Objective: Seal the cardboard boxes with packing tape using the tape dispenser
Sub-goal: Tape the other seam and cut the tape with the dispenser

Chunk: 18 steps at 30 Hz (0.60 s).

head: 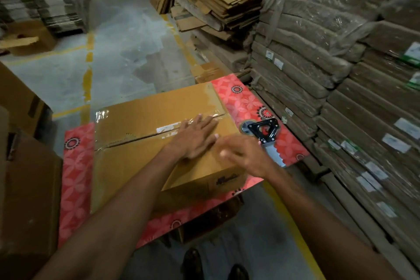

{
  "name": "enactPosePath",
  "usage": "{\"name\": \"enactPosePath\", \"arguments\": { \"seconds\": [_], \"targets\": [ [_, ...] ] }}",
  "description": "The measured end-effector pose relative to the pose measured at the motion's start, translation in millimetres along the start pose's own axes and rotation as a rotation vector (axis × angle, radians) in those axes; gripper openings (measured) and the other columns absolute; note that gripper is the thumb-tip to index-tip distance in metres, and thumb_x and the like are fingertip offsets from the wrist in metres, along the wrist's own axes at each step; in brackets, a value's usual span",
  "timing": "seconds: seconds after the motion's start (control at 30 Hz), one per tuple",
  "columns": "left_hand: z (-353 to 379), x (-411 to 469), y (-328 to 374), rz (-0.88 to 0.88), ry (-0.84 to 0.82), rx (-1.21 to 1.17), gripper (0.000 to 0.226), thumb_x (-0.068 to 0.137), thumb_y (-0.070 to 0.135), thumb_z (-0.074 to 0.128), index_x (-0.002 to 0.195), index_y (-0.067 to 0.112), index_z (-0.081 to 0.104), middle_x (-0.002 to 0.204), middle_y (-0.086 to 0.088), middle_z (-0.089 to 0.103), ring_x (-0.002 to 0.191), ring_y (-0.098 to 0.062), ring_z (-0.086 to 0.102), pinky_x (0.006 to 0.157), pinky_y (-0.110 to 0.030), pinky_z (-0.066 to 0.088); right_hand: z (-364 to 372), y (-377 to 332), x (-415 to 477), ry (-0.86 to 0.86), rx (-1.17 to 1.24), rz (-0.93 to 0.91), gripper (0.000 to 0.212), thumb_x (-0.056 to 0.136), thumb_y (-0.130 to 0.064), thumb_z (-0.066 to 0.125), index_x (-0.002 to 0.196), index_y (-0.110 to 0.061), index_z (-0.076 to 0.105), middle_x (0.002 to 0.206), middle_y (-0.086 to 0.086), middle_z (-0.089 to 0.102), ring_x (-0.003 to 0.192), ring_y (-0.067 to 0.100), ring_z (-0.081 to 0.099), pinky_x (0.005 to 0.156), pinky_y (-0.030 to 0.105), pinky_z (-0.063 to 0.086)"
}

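One box (145, 143) fills the tabletop (77, 173); one dispenser (264, 130) lies at its right edge. Left hand (195, 137) flat, released; right hand (245, 159) blurred, grip unclear.

- The brown corrugated cardboard box (145, 134) under my flat left hand (195, 137) looks matt.
- Its clear plastic tape strip (172, 128) shines glossy.
- The black metal tape dispenser (264, 130) gleams.
- The red flowered table covering (241, 102) looks smooth and slightly shiny.
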<state>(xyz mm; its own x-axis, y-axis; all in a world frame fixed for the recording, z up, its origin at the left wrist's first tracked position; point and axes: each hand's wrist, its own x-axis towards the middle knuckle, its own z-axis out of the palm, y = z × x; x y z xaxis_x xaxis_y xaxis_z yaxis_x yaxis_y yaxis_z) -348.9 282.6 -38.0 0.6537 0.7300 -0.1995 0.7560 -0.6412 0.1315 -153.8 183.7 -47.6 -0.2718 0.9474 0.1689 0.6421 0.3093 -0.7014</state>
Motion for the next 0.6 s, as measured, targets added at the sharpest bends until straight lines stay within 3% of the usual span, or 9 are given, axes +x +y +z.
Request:
{"name": "enactPosePath", "arguments": {
  "seconds": [0.07, 0.1, 0.17, 0.23, 0.27, 0.33, 0.4, 0.5, 0.6],
  "targets": [
    [3.0, 11.2, -0.3, 0.013, 0.038, -0.002, 0.067, 0.104, 0.059, 0.019, 0.162, 0.026, 0.010, 0.170, 0.004, 0.002, 0.157, -0.021, -0.002, 0.124, -0.056, 0.005, -10.5, 28.1, -9.7, 0.452, 0.129, 0.320, 0.022, 0.097, -0.023, 0.062, 0.114, -0.016, 0.073, 0.109, 0.000, 0.072, 0.098, 0.009, 0.065, 0.081, 0.011, 0.049],
    [3.8, 18.0, -0.4, 0.032, 0.037, -0.004, 0.069, 0.104, 0.060, 0.018, 0.162, 0.026, 0.007, 0.170, 0.005, 0.000, 0.156, -0.018, -0.005, 0.125, -0.055, 0.003, -15.2, 47.1, -13.1, 0.547, 0.062, 0.486, 0.016, 0.096, -0.020, 0.061, 0.107, -0.017, 0.072, 0.100, 0.001, 0.071, 0.090, 0.014, 0.065, 0.074, 0.015, 0.050],
    [3.8, 35.4, -1.4, 0.081, 0.022, -0.004, 0.070, 0.104, 0.061, 0.015, 0.163, 0.027, 0.000, 0.170, 0.007, -0.002, 0.156, -0.015, -0.009, 0.125, -0.052, -0.002, -15.4, 85.7, -16.9, 0.461, -0.099, 0.709, 0.014, 0.086, -0.024, 0.062, 0.097, -0.019, 0.068, 0.090, 0.005, 0.071, 0.084, 0.026, 0.066, 0.071, 0.032, 0.052],
    [2.4, 56.9, -5.2, 0.138, 0.034, 0.016, 0.068, 0.104, 0.061, 0.013, 0.162, 0.028, 0.000, 0.170, 0.008, -0.001, 0.155, -0.013, -0.010, 0.126, -0.050, -0.005, -7.1, 117.9, -19.3, 0.347, -0.123, 0.812, 0.020, 0.080, -0.021, 0.065, 0.090, -0.003, 0.065, 0.086, 0.017, 0.069, 0.076, 0.036, 0.062, 0.068, 0.039, 0.050],
    [1.8, 68.3, -8.5, 0.172, 0.039, 0.026, 0.068, 0.104, 0.061, 0.013, 0.163, 0.028, 0.003, 0.170, 0.008, 0.001, 0.155, -0.013, -0.009, 0.126, -0.049, -0.006, -3.3, 125.5, -19.2, 0.321, -0.126, 0.815, 0.027, 0.082, -0.021, 0.065, 0.090, 0.004, 0.065, 0.085, 0.021, 0.068, 0.075, 0.038, 0.061, 0.064, 0.040, 0.048],
    [0.2, 89.5, -16.5, 0.244, 0.057, 0.044, 0.066, 0.104, 0.062, 0.013, 0.160, 0.027, 0.020, 0.168, 0.007, 0.015, 0.156, -0.014, -0.003, 0.126, -0.047, -0.004, 11.2, 145.3, -17.8, 0.233, -0.171, 0.850, 0.048, 0.082, -0.044, 0.060, 0.105, -0.002, 0.067, 0.088, 0.014, 0.065, 0.075, 0.030, 0.059, 0.058, 0.032, 0.042],
    [-2.7, 106.6, -21.6, 0.334, 0.086, 0.075, 0.064, 0.103, 0.062, 0.013, 0.144, 0.025, 0.045, 0.156, 0.004, 0.041, 0.154, -0.018, 0.014, 0.126, -0.046, 0.004, 26.1, 169.2, -15.5, 0.152, -0.177, 0.922, 0.057, 0.082, -0.054, 0.058, 0.113, -0.006, 0.063, 0.097, 0.011, 0.063, 0.083, 0.027, 0.059, 0.066, 0.029, 0.037],
    [-4.3, 123.6, -23.3, 0.426, 0.106, 0.083, 0.066, 0.101, 0.060, 0.009, 0.127, 0.024, 0.059, 0.130, 0.003, 0.058, 0.139, -0.019, 0.036, 0.125, -0.046, 0.007, 41.8, 196.3, -8.4, 0.104, -0.167, 1.009, 0.060, 0.079, -0.061, 0.045, 0.107, -0.013, 0.066, 0.095, 0.006, 0.067, 0.089, 0.029, 0.068, 0.064, 0.027, 0.038],
    [-1.5, 136.2, -29.4, 0.434, 0.120, 0.061, 0.059, 0.100, 0.059, 0.010, 0.115, 0.030, 0.060, 0.117, 0.009, 0.059, 0.131, -0.016, 0.041, 0.124, -0.045, 0.006, 44.7, 206.2, 6.4, 0.132, -0.187, 1.006, 0.034, 0.094, -0.041, 0.054, 0.103, -0.016, 0.075, 0.097, 0.010, 0.072, 0.080, 0.026, 0.064, 0.063, 0.027, 0.038]
  ]
}}
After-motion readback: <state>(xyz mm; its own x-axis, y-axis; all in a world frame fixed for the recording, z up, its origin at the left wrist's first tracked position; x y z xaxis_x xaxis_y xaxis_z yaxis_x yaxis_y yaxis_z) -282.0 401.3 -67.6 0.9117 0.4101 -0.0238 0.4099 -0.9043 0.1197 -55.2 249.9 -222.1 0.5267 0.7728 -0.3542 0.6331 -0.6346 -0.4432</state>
